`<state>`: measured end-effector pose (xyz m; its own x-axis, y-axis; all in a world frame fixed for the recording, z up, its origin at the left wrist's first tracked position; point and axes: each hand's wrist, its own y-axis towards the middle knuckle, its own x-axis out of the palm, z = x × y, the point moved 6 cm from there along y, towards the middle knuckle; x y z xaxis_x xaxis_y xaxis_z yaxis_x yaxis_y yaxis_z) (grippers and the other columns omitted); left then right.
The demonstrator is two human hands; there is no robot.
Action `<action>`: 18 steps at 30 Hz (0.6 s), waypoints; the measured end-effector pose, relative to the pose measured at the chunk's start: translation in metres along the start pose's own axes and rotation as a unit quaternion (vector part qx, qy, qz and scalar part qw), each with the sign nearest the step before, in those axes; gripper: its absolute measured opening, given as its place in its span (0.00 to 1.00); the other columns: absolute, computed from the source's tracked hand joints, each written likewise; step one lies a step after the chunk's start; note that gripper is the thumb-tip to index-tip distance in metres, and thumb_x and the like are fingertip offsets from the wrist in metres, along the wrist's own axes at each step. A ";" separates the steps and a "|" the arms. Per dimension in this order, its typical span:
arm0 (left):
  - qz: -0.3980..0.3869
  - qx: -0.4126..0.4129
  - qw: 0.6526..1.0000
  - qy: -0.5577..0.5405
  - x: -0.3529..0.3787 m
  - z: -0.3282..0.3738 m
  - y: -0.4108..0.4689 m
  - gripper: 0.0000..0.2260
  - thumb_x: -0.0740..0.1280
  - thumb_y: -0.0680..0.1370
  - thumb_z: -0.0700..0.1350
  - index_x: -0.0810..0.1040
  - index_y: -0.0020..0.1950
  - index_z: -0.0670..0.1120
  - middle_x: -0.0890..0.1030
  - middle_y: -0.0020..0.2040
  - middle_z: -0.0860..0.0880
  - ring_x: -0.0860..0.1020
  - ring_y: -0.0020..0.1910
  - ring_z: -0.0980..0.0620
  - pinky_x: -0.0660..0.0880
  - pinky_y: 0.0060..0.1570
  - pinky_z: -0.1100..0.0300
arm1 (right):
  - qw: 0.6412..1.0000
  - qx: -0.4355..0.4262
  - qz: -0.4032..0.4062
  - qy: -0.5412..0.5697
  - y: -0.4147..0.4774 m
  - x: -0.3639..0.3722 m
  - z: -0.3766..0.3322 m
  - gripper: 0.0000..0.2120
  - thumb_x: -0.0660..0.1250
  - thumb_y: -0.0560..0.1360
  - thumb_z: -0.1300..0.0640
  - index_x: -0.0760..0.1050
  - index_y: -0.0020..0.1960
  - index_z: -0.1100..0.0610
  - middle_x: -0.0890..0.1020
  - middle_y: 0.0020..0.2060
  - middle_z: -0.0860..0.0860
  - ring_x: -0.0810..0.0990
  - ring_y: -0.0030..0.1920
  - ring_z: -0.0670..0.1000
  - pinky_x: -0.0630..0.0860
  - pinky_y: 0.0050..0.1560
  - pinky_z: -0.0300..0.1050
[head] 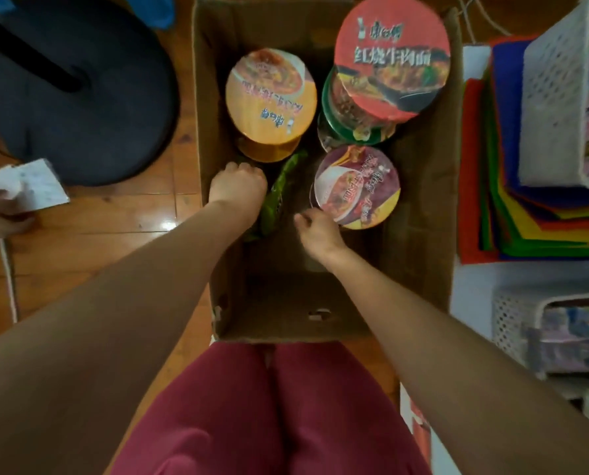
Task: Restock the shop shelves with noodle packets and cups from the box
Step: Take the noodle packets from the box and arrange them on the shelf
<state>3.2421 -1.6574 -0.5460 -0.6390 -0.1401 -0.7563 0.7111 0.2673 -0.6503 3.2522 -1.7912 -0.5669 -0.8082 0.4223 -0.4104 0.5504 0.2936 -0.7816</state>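
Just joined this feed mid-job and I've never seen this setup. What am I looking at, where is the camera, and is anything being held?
No machine: a person works bare-handed, and the one camera sits on their head, looking down. Both forearms reach into a cardboard box on a wooden floor. Inside stand an orange-lidded cup, a red-lidded cup stacked on a green cup, and a purple-lidded cup, with a green packet between. The left hand is beside the green packet, the right hand beside the purple-lidded cup; both are curled, and whether either grips anything is hidden.
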 end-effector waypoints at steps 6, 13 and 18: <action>-0.005 0.023 0.987 0.160 0.022 0.001 0.055 0.16 0.56 0.81 0.46 0.70 0.66 0.41 0.70 0.66 0.40 0.65 0.66 0.40 0.65 0.61 0.53 | 0.999 0.020 -0.024 0.040 0.046 0.036 0.002 0.23 0.66 0.75 0.53 0.67 0.65 0.65 0.74 0.63 0.61 0.72 0.64 0.59 0.68 0.59 0.43; -0.059 0.027 0.963 0.260 0.047 -0.001 0.072 0.22 0.53 0.81 0.51 0.60 0.74 0.44 0.62 0.74 0.43 0.54 0.74 0.40 0.48 0.72 0.45 | 0.998 0.019 0.030 0.049 0.067 0.048 0.009 0.16 0.63 0.77 0.57 0.69 0.61 0.65 0.77 0.58 0.62 0.75 0.59 0.61 0.70 0.54 0.46; -0.056 0.014 0.967 0.247 0.048 0.002 0.080 0.22 0.53 0.81 0.52 0.62 0.73 0.46 0.59 0.75 0.43 0.54 0.74 0.40 0.45 0.72 0.43 | 0.999 0.009 0.048 0.007 0.066 0.042 0.021 0.11 0.59 0.77 0.63 0.70 0.58 0.66 0.78 0.55 0.64 0.75 0.58 0.63 0.70 0.54 0.48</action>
<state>3.2687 -1.6444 -0.6340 -0.7699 0.3086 -0.5586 0.6322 0.2498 -0.7334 3.2501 -1.7720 -0.6458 -0.7491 0.4599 -0.4768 0.6207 0.2361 -0.7476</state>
